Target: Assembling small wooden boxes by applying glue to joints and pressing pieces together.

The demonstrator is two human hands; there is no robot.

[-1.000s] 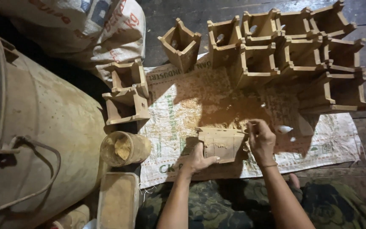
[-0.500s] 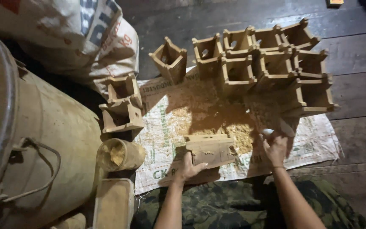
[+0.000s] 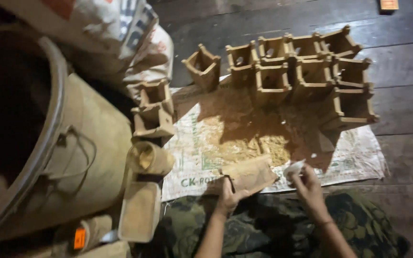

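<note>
Near: left hand (image 3: 228,197) gripping a small wooden box (image 3: 247,174), tilted, at the near edge of a woven sack sheet (image 3: 359,157) on the plank floor. Right hand (image 3: 307,184) closed on a small white scrap (image 3: 293,168). Middle: sawdust pile (image 3: 254,145). Far: rows of open wooden boxes (image 3: 307,71).

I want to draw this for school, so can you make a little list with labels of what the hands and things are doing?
Left hand: grips a flat wooden piece
Right hand: pinches a small white bit
Underneath: printed sack mat with sawdust
Behind: cluster of open wooden boxes
Left side: large drum, small cup
Floor: dark planks
</note>
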